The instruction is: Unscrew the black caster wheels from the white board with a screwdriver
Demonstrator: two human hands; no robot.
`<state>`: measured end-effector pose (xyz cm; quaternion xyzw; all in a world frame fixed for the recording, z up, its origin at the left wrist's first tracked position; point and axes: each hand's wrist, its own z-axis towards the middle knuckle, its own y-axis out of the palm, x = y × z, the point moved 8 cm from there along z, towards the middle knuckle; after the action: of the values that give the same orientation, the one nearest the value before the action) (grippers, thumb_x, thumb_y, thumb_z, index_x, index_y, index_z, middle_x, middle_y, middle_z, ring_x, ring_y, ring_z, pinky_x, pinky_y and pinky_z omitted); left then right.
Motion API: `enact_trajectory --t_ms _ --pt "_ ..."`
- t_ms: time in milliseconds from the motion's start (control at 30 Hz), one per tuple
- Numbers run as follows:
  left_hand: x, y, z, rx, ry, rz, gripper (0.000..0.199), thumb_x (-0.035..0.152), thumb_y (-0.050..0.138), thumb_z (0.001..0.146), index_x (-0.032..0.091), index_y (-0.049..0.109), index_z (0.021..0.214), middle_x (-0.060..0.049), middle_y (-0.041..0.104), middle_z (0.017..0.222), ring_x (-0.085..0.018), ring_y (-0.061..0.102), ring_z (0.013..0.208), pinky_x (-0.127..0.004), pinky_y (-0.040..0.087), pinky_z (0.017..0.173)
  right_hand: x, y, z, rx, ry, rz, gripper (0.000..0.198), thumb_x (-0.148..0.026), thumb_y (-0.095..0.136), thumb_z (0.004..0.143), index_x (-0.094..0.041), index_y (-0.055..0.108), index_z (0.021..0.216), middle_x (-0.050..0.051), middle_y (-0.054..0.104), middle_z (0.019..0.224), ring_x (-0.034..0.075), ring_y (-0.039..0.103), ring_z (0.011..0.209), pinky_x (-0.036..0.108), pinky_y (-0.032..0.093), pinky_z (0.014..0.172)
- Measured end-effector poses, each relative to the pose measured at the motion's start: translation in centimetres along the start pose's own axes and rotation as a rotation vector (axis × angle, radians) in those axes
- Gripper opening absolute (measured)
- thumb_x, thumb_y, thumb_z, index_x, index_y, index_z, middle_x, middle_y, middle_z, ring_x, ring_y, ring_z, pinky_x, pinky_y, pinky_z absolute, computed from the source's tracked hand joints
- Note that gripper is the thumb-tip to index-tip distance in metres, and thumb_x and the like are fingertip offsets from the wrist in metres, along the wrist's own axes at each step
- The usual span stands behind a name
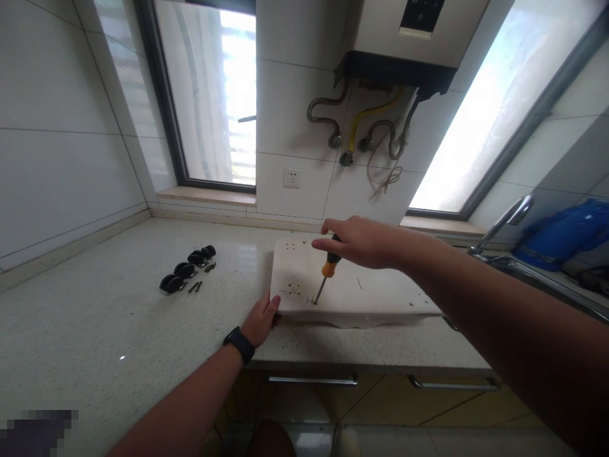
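My right hand (pixel 354 242) is closed around the black and orange handle of a screwdriver (pixel 328 266). Its shaft slants down, and the tip meets a pale wooden board (pixel 380 289) near the front edge; a screw there is too small to make out. My left hand (pixel 261 319), with a dark watch on the wrist, grips the board's front left corner, thumb on top and fingers beneath. Groups of small holes show in the board's left corners. Left of it on the counter lie several black caster wheels (pixel 184 270), with loose screws (pixel 195 287) beside them.
The speckled counter (pixel 118 317) runs along a tiled wall with a socket (pixel 292 178). A water heater (pixel 413 38) with hoses hangs above. At the right are a faucet (pixel 504 222), a sink and a blue bag (pixel 566 235). Drawer handles (pixel 311 381) jut out below the counter edge.
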<state>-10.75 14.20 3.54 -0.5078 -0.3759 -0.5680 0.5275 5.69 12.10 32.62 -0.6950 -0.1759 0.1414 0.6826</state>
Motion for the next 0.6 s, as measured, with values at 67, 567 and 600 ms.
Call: enact_trajectory --t_ms 67,567,600 --pt "0.1 0.0 0.0 -0.001 -0.003 -0.002 0.061 0.076 0.042 0.097 0.017 0.059 0.093 0.001 0.058 0.067 -0.017 0.053 0.059 -0.029 0.045 0.057 0.2 -0.1 0.3 0.037 0.097 -0.209 0.069 -0.077 0.033 0.097 -0.02 0.071 0.093 0.018 0.072 0.088 0.033 0.067 0.08 0.042 0.044 0.065" --pt "-0.4 -0.1 0.1 -0.003 -0.009 0.003 0.058 0.071 0.043 0.098 0.016 0.06 0.101 0.002 0.057 0.066 -0.017 0.052 0.058 -0.029 0.043 0.057 0.8 1.0 0.2 -0.239 0.012 0.073 0.057 -0.061 0.073 0.08 -0.025 0.063 0.123 0.008 0.076 0.1 0.024 0.068 0.072 0.034 0.045 0.059" --pt "-0.4 -0.2 0.1 -0.001 -0.009 0.004 0.058 0.071 0.043 0.098 0.016 0.06 0.101 0.002 0.057 0.067 -0.017 0.052 0.059 -0.029 0.043 0.057 1.2 1.2 0.4 -0.213 0.062 0.023 0.058 -0.07 0.065 0.083 -0.023 0.067 0.119 0.009 0.076 0.095 0.024 0.068 0.068 0.036 0.045 0.059"
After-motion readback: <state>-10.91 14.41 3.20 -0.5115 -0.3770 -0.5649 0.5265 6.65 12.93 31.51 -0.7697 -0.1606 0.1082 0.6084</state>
